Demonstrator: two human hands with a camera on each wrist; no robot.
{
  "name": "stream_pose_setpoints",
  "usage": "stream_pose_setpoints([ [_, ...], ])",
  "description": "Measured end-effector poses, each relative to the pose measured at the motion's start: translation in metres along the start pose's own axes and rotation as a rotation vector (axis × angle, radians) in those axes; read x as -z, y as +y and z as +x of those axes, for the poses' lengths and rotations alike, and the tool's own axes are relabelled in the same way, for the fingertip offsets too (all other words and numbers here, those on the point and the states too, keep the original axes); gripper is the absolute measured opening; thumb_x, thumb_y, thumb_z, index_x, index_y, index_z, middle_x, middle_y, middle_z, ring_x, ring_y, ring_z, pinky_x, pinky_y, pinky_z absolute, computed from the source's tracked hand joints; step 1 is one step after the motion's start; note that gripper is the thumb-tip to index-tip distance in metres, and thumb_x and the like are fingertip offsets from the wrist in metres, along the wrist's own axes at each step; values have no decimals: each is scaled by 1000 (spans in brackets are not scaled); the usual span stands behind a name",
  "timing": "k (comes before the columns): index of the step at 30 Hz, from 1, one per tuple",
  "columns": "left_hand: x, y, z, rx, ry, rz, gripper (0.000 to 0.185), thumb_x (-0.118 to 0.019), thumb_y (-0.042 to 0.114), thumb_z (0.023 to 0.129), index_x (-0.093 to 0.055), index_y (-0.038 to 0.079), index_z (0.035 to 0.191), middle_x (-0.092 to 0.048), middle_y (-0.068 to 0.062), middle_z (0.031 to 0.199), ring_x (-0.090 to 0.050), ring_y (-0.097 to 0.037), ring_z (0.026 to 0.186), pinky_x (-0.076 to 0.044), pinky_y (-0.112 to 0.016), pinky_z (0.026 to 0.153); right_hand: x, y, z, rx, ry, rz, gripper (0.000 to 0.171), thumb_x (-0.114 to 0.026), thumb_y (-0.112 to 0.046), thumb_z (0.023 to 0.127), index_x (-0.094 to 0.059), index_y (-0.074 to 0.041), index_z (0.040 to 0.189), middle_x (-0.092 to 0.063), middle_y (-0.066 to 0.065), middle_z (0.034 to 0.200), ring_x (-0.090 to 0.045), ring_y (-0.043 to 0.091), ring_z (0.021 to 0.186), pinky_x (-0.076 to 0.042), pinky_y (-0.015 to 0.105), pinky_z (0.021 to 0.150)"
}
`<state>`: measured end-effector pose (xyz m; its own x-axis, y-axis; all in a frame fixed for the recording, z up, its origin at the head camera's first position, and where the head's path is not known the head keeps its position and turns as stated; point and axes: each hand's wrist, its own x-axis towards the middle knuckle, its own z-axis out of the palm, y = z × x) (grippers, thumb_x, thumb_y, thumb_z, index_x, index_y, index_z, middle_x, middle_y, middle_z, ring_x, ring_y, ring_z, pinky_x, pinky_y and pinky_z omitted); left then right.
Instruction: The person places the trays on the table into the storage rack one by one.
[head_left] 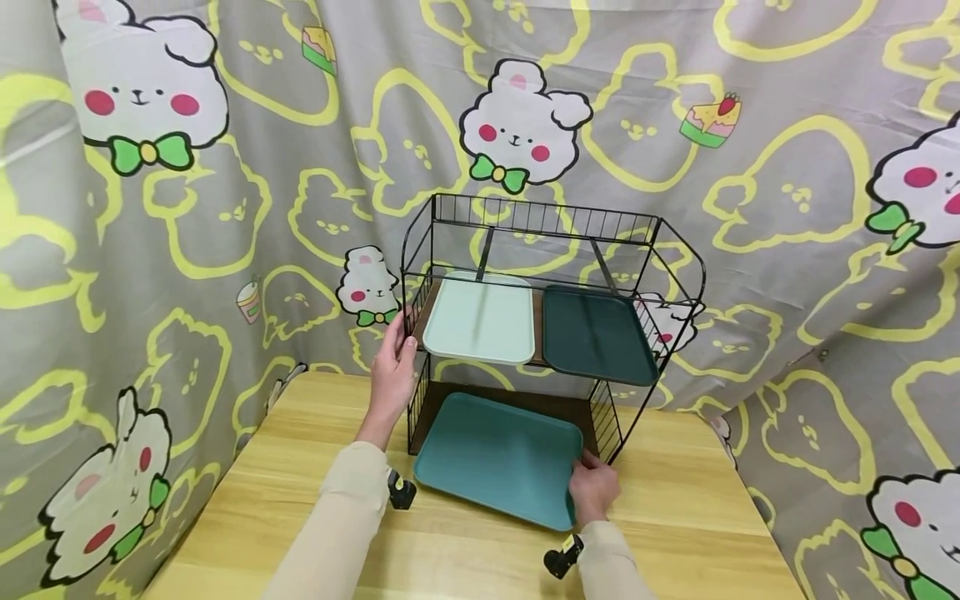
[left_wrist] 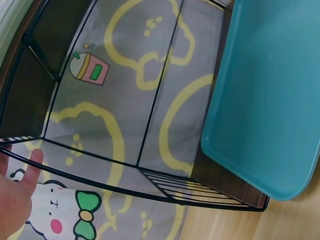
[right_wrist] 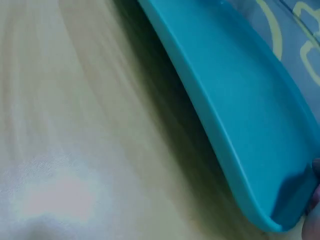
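A black wire two-tier rack (head_left: 542,215) with dark wooden shelves stands on the table. My left hand (head_left: 393,367) holds the left side of its frame at upper-shelf height. My right hand (head_left: 595,487) grips the right edge of a teal tray (head_left: 498,458). That tray lies at an angle, its back part over the lower shelf and its front jutting out past it; the right wrist view shows a shadow under its edge. Side by side on the upper shelf are a pale mint tray (head_left: 482,319) and a dark green tray (head_left: 597,335).
The rack rests on a light wooden table (head_left: 300,475). Behind and on both sides hangs a grey curtain (head_left: 300,100) with yellow outlines and white cartoon bunnies. Thin wire side panels (head_left: 606,410) border the lower shelf.
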<state>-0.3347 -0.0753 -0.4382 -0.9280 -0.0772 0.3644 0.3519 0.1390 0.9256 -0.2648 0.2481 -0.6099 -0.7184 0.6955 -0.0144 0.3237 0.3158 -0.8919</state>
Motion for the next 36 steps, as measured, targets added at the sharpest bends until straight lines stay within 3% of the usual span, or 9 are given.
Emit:
stream_pose_setpoints([
  [9, -4, 0, 0, -15, -5, -16, 54, -43, 22, 116, -32, 25, 168, -36, -3, 173, -35, -22, 161, -34, -47, 130, 13, 16, -8, 67, -154, 65, 49, -66, -18, 104, -58, -6, 151, -65, 27, 143, -60, 45, 134, -50, 58, 110],
  [12, -3, 0, 2, -23, 4, -12, 54, -43, 21, 115, -31, 23, 168, -36, -5, 173, -36, -23, 160, -34, -48, 129, 18, 21, -21, 134, -217, 27, 65, -74, -26, 101, -49, -4, 158, -58, 30, 151, -56, 48, 139, -49, 60, 112],
  [16, -1, -1, 3, -9, 12, -1, 54, -44, 22, 115, -32, 25, 168, -37, -5, 173, -37, -22, 160, -35, -48, 129, 20, 25, -42, 205, -274, -43, 97, -85, -36, 91, -34, 0, 165, -38, 32, 165, -39, 54, 151, -37, 65, 122],
  [22, 2, -2, 3, 10, 10, -1, 54, -44, 23, 115, -32, 28, 168, -37, -4, 173, -37, -22, 160, -34, -46, 130, 11, 30, -67, 255, -247, -93, 115, -93, -34, 80, -27, 4, 166, -29, 33, 169, -28, 54, 155, -28, 66, 126],
  [29, 0, -3, 2, 13, 8, 10, 55, -44, 23, 115, -31, 27, 169, -35, -4, 174, -36, -22, 160, -34, -47, 129, 2, 33, -81, 309, -176, -97, 116, -95, -28, 78, -26, 11, 163, -30, 34, 167, -29, 53, 154, -29, 66, 125],
  [36, -2, -1, 1, 4, 6, -13, 55, -44, 20, 115, -32, 25, 168, -36, -5, 173, -36, -23, 160, -34, -48, 129, 0, 30, -86, 320, -167, -140, 116, -96, -29, 76, -28, 14, 161, -31, 36, 166, -29, 53, 153, -31, 67, 123],
])
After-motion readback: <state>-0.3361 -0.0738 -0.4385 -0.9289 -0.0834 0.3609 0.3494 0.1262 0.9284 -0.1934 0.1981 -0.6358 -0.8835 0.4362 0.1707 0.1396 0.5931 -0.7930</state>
